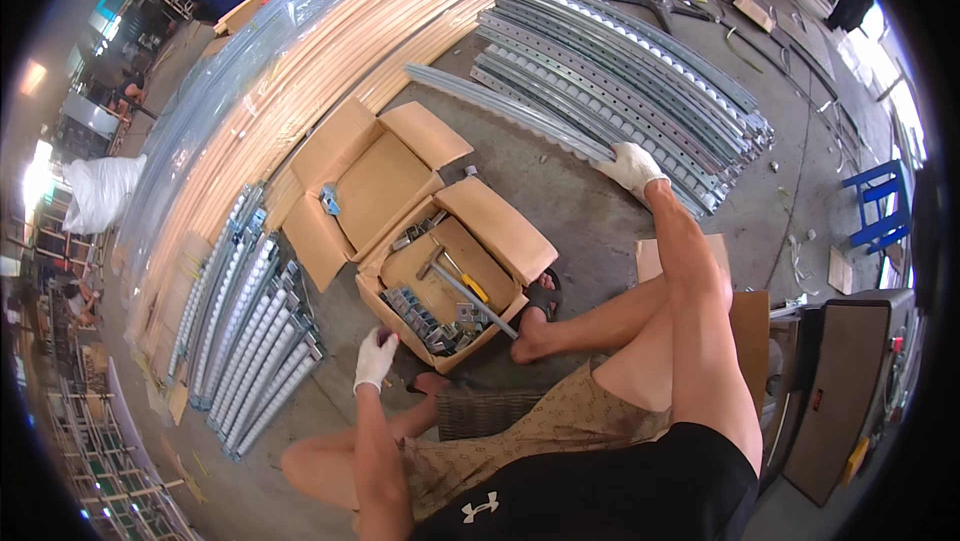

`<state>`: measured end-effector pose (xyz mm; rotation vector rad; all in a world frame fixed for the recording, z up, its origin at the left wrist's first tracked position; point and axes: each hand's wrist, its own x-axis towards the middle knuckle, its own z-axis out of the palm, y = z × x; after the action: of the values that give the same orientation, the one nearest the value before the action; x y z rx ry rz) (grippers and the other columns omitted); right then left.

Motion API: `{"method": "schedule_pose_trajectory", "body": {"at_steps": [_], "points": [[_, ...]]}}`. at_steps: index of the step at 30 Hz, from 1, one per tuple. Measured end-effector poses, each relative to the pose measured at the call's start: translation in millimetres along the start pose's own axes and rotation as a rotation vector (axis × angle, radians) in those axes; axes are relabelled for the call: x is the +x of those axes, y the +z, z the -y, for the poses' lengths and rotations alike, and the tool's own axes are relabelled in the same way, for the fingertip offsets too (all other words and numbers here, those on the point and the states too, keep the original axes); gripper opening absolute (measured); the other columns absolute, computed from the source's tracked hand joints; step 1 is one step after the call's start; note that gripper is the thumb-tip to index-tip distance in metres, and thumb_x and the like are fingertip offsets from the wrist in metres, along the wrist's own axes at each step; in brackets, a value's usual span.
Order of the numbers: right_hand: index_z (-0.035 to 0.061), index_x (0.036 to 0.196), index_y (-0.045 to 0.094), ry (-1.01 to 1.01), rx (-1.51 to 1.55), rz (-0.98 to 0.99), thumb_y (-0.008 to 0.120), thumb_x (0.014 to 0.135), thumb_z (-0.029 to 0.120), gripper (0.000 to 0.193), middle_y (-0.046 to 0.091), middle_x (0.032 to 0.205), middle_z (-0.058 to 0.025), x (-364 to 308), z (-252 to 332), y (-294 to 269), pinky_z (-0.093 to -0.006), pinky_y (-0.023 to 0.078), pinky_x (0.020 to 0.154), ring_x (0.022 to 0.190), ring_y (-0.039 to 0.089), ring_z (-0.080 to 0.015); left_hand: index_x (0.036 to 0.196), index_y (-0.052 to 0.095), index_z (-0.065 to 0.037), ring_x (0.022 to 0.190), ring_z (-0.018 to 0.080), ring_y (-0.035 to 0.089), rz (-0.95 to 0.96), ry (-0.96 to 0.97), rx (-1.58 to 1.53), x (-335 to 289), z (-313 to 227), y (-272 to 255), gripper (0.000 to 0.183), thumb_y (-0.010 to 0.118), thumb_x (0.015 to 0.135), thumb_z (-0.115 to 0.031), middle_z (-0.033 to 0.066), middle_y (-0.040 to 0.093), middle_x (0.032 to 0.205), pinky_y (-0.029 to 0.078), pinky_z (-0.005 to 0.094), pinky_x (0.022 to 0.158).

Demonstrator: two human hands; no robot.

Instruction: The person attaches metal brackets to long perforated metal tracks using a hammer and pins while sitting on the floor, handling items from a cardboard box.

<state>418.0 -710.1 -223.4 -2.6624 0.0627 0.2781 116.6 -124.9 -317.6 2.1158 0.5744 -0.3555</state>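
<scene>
My right hand (632, 169), in a white glove, is closed on the near end of a long grey metal rail (510, 111), which lies at a slant beside a stack of similar perforated rails (610, 76). My left hand (374, 359), also gloved, is by the near left corner of an open cardboard box (505, 316). Its fingers are curled round something small and dark that I cannot make out. Inside the box are small metal brackets (425, 323), a hammer (455, 286) and a screwdriver with a yellow handle (474, 288).
Behind that box stands a second open carton (385, 176) with a small metal part on its flap. Bundled roller rails (265, 341) lie at left, with long wrapped strips (300, 51) beyond. A blue stool (880, 206) and a dark speaker-like case (850, 401) are at right.
</scene>
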Motion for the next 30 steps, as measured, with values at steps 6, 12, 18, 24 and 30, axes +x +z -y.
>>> {"method": "schedule_pose_trajectory", "body": {"at_steps": [6, 12, 18, 24, 30], "points": [[0.0020, 0.105, 0.075, -0.274, 0.230, 0.455, 0.071, 0.090, 0.042, 0.043, 0.063, 0.068, -0.0007, -55.2, 143.5, -13.3, -0.0347, 0.045, 0.050, 0.055, 0.057, -0.0124, 0.136, 0.059, -0.002, 0.097, 0.0236, 0.073, 0.005, 0.131, -0.735, 16.8, -82.5, 13.3, 0.058, 0.065, 0.103, -0.049, 0.0108, 0.071, 0.118, 0.061, 0.0389, 0.083], [0.0044, 0.114, 0.074, -0.898, -0.060, 0.567, 0.062, 0.091, 0.050, 0.052, 0.074, 0.088, -0.0180, -103.6, 286.6, 61.2, -0.0435, 0.054, 0.074, 0.079, 0.072, -0.0301, 0.126, 0.062, -0.008, 0.104, 0.0274, 0.070, -0.114, 0.403, -1.641, 21.9, -84.0, -26.5, 0.050, 0.070, 0.098, -0.049, 0.0114, 0.071, 0.118, 0.060, 0.0463, 0.090], [0.0021, 0.124, 0.070, -0.616, 0.435, 0.322, 0.051, 0.102, 0.026, 0.037, 0.074, 0.098, -0.0169, -100.4, 276.6, 85.9, -0.0401, 0.055, 0.083, 0.088, 0.071, -0.0283, 0.099, 0.066, -0.007, 0.093, 0.0266, 0.071, -0.684, 0.041, -1.786, -21.0, 78.7, -41.6, 0.025, 0.073, 0.095, -0.031, 0.0091, 0.073, 0.098, 0.062, 0.0439, 0.087], [0.0026, 0.130, 0.066, -0.138, 0.715, 0.699, 0.051, 0.107, 0.022, 0.034, 0.075, 0.111, -0.0087, -101.9, 223.8, 197.7, -0.0311, 0.062, 0.077, 0.088, 0.074, -0.0161, 0.115, 0.064, -0.012, 0.102, 0.0284, 0.068, -0.934, -0.263, -1.801, -39.8, 161.8, -4.2, 0.037, 0.075, 0.094, -0.039, 0.0070, 0.068, 0.110, 0.059, 0.0533, 0.086], [0.0015, 0.139, 0.060, 0.018, 0.873, 0.771, 0.059, 0.102, 0.014, 0.039, 0.069, 0.109, -0.0045, -146.2, 220.0, 266.7, -0.0296, 0.059, 0.075, 0.088, 0.070, -0.0154, 0.136, 0.055, -0.013, 0.116, 0.0366, 0.065, -0.920, -0.616, -1.730, -38.7, 225.4, 15.7, 0.056, 0.068, 0.096, -0.049, 0.0118, 0.061, 0.138, 0.055, 0.0594, 0.094]]}}
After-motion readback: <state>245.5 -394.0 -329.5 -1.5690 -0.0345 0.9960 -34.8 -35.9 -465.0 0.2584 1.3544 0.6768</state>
